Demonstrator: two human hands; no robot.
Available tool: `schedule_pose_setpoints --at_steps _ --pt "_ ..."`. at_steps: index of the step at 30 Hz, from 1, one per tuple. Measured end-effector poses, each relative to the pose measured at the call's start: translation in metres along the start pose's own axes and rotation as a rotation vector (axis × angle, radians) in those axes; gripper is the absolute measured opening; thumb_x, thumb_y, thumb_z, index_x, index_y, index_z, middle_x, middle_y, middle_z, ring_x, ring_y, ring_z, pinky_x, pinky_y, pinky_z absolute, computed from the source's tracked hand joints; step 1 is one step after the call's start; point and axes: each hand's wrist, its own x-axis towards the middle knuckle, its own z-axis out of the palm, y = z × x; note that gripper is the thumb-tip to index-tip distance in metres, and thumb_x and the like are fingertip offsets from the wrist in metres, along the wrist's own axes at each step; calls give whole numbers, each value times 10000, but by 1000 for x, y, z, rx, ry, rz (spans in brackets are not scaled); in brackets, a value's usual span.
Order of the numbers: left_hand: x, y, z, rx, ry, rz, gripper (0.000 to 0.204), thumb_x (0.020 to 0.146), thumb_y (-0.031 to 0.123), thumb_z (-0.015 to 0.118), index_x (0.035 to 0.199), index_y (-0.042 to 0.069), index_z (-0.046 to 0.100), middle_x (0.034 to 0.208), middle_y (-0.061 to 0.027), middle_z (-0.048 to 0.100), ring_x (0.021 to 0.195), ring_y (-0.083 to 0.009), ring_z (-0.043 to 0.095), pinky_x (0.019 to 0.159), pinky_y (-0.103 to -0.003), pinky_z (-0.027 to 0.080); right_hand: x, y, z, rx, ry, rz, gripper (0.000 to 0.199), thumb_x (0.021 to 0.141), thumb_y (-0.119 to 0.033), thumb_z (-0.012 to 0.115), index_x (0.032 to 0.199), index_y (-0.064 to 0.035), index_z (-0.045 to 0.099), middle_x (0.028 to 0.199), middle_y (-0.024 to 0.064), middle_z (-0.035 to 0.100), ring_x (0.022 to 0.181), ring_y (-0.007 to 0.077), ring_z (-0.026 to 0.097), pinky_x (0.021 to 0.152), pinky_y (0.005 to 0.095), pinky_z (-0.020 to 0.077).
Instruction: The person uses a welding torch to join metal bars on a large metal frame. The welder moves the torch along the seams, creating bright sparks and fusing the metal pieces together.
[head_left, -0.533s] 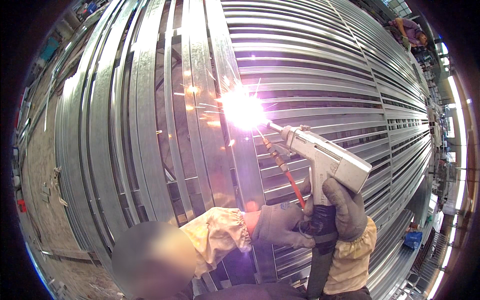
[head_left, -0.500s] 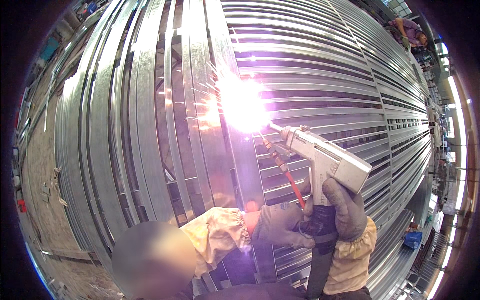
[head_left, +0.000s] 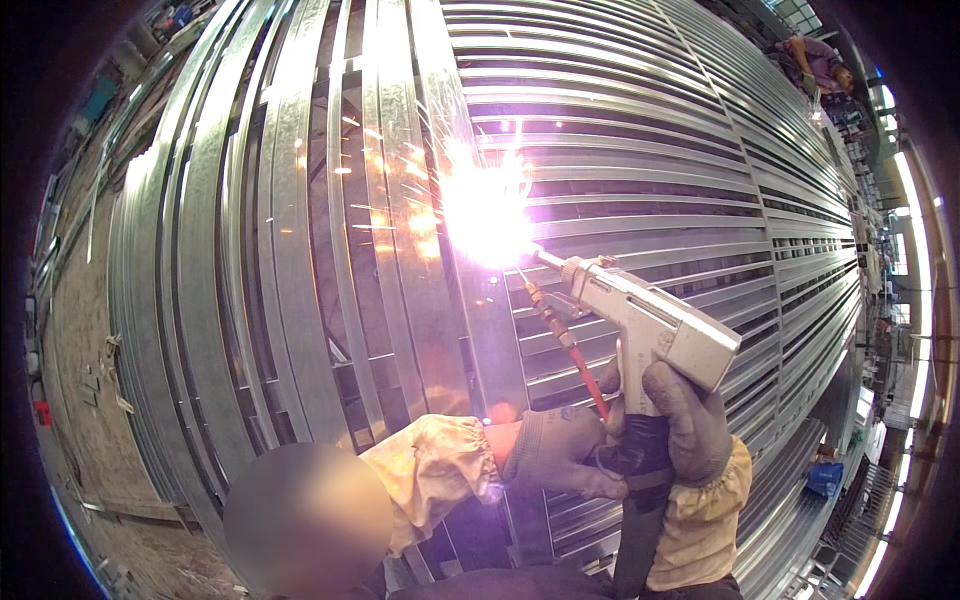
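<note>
A silver welding gun (head_left: 665, 325) with a black-wrapped handle points up and left, its nozzle at a blinding arc (head_left: 487, 215) that throws sparks. My right hand (head_left: 690, 425), in a grey glove, is wrapped round the gun's grip. From the left, my left hand (head_left: 570, 450), also gloved, closes on the lower handle beside the black cable (head_left: 640, 540). A thin wire-feed tube (head_left: 585, 370) with copper fittings and a red hose runs under the gun to the arc. The glare hides the joint on the metal frame (head_left: 500, 350).
Long parallel metal bars (head_left: 620, 170) fill the right side, with wider upright lengths (head_left: 290, 250) on the left. Wooden boards (head_left: 90, 300) lie at far left. Another person (head_left: 820, 65) bends over at the far right. A blue bag (head_left: 825, 478) lies at lower right.
The gun has shifted very slightly to the left, and the arc's glare has changed shape. More sparks spread leftward. Both hands keep their hold.
</note>
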Motion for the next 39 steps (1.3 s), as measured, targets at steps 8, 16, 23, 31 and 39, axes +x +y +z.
schedule_pose_setpoints --at_steps 8,16,23,31,39 --pt "-1 -12 9 19 126 97 459 927 430 663 1066 -7 643 817 -123 685 802 -264 682 736 -399 527 -1 5 0 8 -14 -47 433 964 -202 664 1301 37 534 1110 144 668 956 187 681 745 287 596" --pt "-2 -16 9 -123 -47 -94 493 910 276 736 1248 -31 549 1147 -145 649 1040 -240 651 873 -358 534 -3 5 0 37 -29 -33 434 958 -219 674 1282 41 546 1110 146 666 968 185 676 745 287 586" --pt "3 -12 4 -81 -73 -9 542 900 295 741 1277 -31 526 1180 -152 637 1061 -263 644 895 -389 532 -6 10 -3 -103 42 -77 398 969 -222 646 1234 64 566 1050 164 667 838 182 678 667 294 574" --pt "4 -14 10 -119 14 152 576 870 299 770 1273 -35 528 1187 -157 633 1085 -268 631 913 -389 520 -11 0 1 -18 -5 -9 372 967 -195 659 1232 55 582 1030 133 695 839 159 682 709 283 572" --pt "3 -14 9 -173 -36 90 592 871 230 771 1325 -29 493 1273 -173 582 1179 -260 587 980 -386 491 -14 8 -5 -19 27 -33 392 960 -188 669 1240 67 569 1051 148 689 883 164 681 719 283 573"
